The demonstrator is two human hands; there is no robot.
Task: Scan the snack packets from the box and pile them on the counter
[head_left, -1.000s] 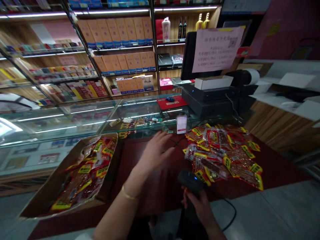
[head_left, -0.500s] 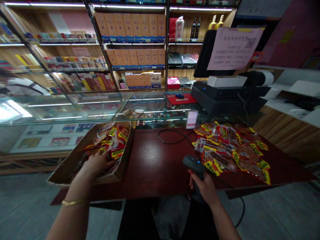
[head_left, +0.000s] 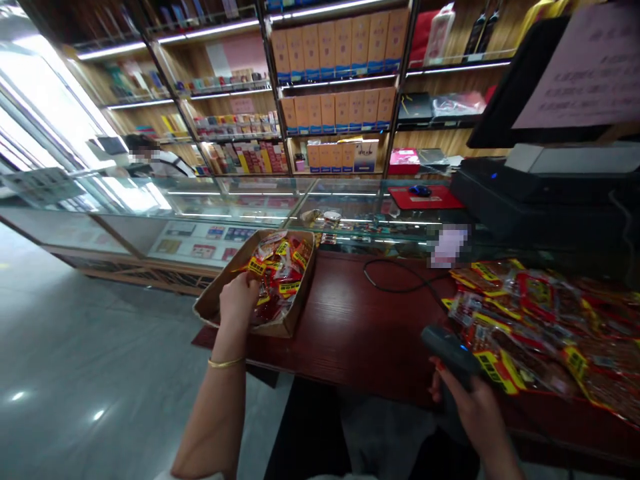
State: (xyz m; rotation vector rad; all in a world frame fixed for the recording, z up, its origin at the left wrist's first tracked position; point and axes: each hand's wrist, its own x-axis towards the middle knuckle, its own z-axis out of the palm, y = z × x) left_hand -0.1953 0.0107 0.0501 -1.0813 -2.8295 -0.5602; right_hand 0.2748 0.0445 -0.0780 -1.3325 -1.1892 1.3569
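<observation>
My left hand (head_left: 239, 298), with a gold bangle at the wrist, is over the near left part of an open cardboard box (head_left: 289, 325). Its fingers are curled closed, and whatever they may grip is hidden. Red and yellow snack packets (head_left: 289, 288) fill the box around it. On the other side, my right hand (head_left: 473, 403) is wrapped round the handle of a dark barcode scanner (head_left: 453, 350) with a blue light on top. The scanner is above the table edge, beside a spread pile of similar snack packets (head_left: 530, 333).
The dark red table (head_left: 345, 313) adjoins a glass display counter (head_left: 240, 200). A black cable (head_left: 373, 280) loops across the tabletop near a blurred phone-like item (head_left: 449, 245). A monitor (head_left: 520, 73) stands at right. Behind the counter at left is a person (head_left: 167, 163).
The view has swung left, so things appear farther right. My left hand has drawn up from among the packets, and its fingers have curled closed. The scanner stays in my right hand.
</observation>
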